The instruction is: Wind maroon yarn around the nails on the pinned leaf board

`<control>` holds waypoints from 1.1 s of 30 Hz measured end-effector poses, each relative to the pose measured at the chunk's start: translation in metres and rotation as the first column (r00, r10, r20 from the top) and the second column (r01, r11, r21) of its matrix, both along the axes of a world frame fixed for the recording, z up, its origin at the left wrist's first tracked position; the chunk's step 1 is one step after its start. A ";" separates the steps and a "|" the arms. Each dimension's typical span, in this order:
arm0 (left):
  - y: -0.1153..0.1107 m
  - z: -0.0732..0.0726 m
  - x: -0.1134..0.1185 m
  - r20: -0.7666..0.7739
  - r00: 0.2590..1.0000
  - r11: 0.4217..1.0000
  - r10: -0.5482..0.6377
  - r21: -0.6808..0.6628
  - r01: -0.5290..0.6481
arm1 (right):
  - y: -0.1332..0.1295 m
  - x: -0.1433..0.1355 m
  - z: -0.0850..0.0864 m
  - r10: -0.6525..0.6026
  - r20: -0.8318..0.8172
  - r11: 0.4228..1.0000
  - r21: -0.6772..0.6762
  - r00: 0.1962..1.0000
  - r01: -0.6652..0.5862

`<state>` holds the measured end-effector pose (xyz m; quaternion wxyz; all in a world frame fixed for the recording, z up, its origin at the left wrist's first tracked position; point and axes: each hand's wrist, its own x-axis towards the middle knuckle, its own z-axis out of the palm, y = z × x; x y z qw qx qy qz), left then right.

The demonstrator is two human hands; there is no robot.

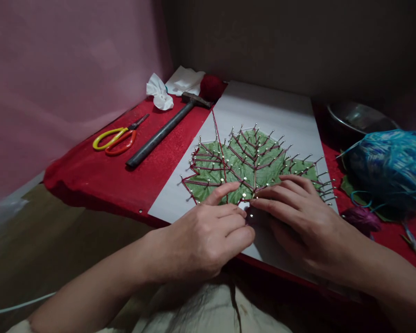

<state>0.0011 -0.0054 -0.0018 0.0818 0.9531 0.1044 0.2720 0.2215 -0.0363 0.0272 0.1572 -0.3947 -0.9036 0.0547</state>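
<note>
On the white board [263,111], the left hand [201,236] and right hand [294,208] meet at six o'clock of the nailed leaf [249,162], fingers together pinching the red yarn [217,134]. It looks light, limp and easily snagged; best held close to a nail.

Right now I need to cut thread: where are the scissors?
In the head view, the scissors lie on the red cloth at the left, just left of the hammer and apart from both hands.
</note>
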 end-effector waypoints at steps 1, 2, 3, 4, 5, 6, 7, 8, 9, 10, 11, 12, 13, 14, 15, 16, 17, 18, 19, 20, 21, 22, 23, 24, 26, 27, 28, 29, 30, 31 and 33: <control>0.000 0.001 0.001 -0.010 1.000 1.000 -0.010 0.004 0.010 | 0.000 0.002 -0.001 -0.005 -0.026 1.000 -0.013 1.000 0.005; 0.001 0.002 0.001 -0.019 1.000 1.000 -0.023 0.008 0.023 | -0.001 0.003 -0.001 -0.017 -0.052 1.000 -0.027 0.998 0.016; 0.002 0.004 0.002 -0.029 0.999 0.999 -0.037 0.009 0.037 | -0.001 0.005 -0.002 -0.037 -0.077 0.999 -0.041 0.996 0.034; 0.003 0.006 0.003 -0.038 0.998 0.999 -0.049 0.007 0.049 | -0.001 0.005 -0.002 -0.061 -0.097 0.997 -0.057 0.993 0.056; 0.003 0.008 0.004 -0.046 0.997 0.998 -0.059 0.006 0.059 | -0.002 0.006 -0.002 -0.082 -0.112 0.994 -0.075 0.990 0.074; 0.004 0.010 0.004 -0.056 0.996 0.998 -0.066 0.003 0.066 | -0.002 0.006 -0.002 -0.098 -0.118 0.992 -0.095 0.988 0.087; 0.004 0.012 0.005 -0.066 0.995 0.997 -0.072 0.002 0.072 | -0.003 0.006 -0.002 -0.106 -0.118 0.989 -0.111 0.987 0.093; 0.004 0.014 0.006 -0.081 0.994 0.997 -0.076 0.002 0.076 | -0.003 0.006 -0.002 -0.112 -0.116 0.988 -0.120 0.987 0.098; 0.004 0.015 0.006 -0.095 0.992 0.997 -0.078 0.005 0.079 | -0.003 0.006 -0.001 -0.114 -0.114 0.988 -0.122 0.987 0.100; 0.004 0.017 0.007 -0.109 0.991 0.997 -0.080 0.010 0.082 | -0.004 0.005 -0.001 -0.112 -0.114 0.988 -0.122 0.987 0.098; 0.004 0.018 0.007 -0.122 0.989 0.996 -0.084 0.015 0.086 | -0.004 0.006 0.000 -0.108 -0.114 0.988 -0.122 0.988 0.094; 0.004 0.020 0.008 -0.130 0.988 0.996 -0.088 0.020 0.091 | -0.003 0.006 0.000 -0.103 -0.116 0.989 -0.117 0.988 0.089; 0.004 0.020 0.008 -0.136 0.986 0.995 -0.094 0.022 0.098 | -0.003 0.006 0.000 -0.095 -0.119 0.991 -0.110 0.988 0.082; 0.005 0.021 0.007 -0.144 0.985 0.995 -0.100 0.017 0.103 | -0.003 0.007 0.000 -0.088 -0.116 0.992 -0.104 0.989 0.076; 0.005 0.021 0.007 -0.145 0.984 0.994 -0.108 0.007 0.110 | -0.002 0.008 -0.001 -0.080 -0.112 0.993 -0.097 0.991 0.069; 0.006 0.021 0.007 -0.142 0.983 0.993 -0.114 -0.009 0.114 | -0.001 0.008 -0.001 -0.073 -0.106 0.994 -0.091 0.992 0.064; 0.007 0.019 0.006 -0.131 0.984 0.993 -0.117 -0.025 0.114 | -0.001 0.009 -0.001 -0.067 -0.100 0.994 -0.088 0.993 0.058; 0.007 0.017 0.005 -0.108 0.987 0.993 -0.115 -0.039 0.111 | 0.000 0.009 -0.001 -0.062 -0.094 0.995 -0.089 0.994 0.054; 0.008 0.014 0.005 -0.070 0.991 0.993 -0.115 -0.049 0.112 | 0.001 0.009 -0.002 -0.060 -0.089 0.995 -0.090 0.994 0.052; 0.008 0.011 0.004 -0.021 0.993 0.992 -0.113 -0.053 0.111 | 0.001 0.008 -0.002 -0.061 -0.079 0.995 -0.087 0.995 0.054; 0.008 0.008 0.004 0.033 0.994 0.992 -0.109 -0.057 0.110 | 0.000 0.007 -0.002 -0.066 -0.061 0.995 -0.078 0.996 0.061; 0.007 0.005 0.004 0.076 0.992 0.992 -0.101 -0.064 0.106 | -0.001 0.005 -0.002 -0.075 -0.031 0.995 -0.060 0.997 0.073; 0.006 0.002 0.004 0.109 0.990 0.992 -0.091 -0.076 0.099 | -0.003 0.003 -0.002 -0.086 0.005 0.996 -0.031 0.996 0.087; 0.005 0.000 0.004 0.128 0.989 0.992 -0.079 -0.092 0.091 | -0.006 0.000 -0.002 -0.099 0.045 0.995 0.006 0.994 0.099; 0.003 -0.003 0.003 0.138 0.989 0.990 -0.056 -0.120 0.073 | -0.012 -0.005 -0.004 -0.130 0.112 0.988 0.095 0.985 0.119; 0.002 -0.003 0.003 0.139 0.989 0.989 -0.055 -0.128 0.073 | -0.015 -0.008 -0.006 -0.146 0.136 0.982 0.138 0.980 0.127; 0.002 -0.004 0.004 0.143 0.988 0.988 -0.059 -0.130 0.078 | -0.018 -0.010 -0.007 -0.165 0.152 0.975 0.171 0.974 0.139; 0.001 -0.004 0.004 0.147 0.987 0.988 -0.064 -0.132 0.083 | -0.020 -0.012 -0.009 -0.184 0.164 0.970 0.191 0.969 0.152; 0.002 -0.004 0.004 0.145 0.987 0.987 -0.070 -0.132 0.090 | -0.022 -0.014 -0.011 -0.201 0.172 0.966 0.197 0.964 0.166; 0.002 -0.004 0.004 0.142 0.987 0.987 -0.079 -0.131 0.098 | -0.023 -0.014 -0.012 -0.212 0.177 0.965 0.193 0.961 0.177; 0.003 -0.004 0.004 0.123 0.988 0.985 -0.096 -0.132 0.112 | -0.023 -0.015 -0.014 -0.215 0.178 0.968 0.168 0.960 0.186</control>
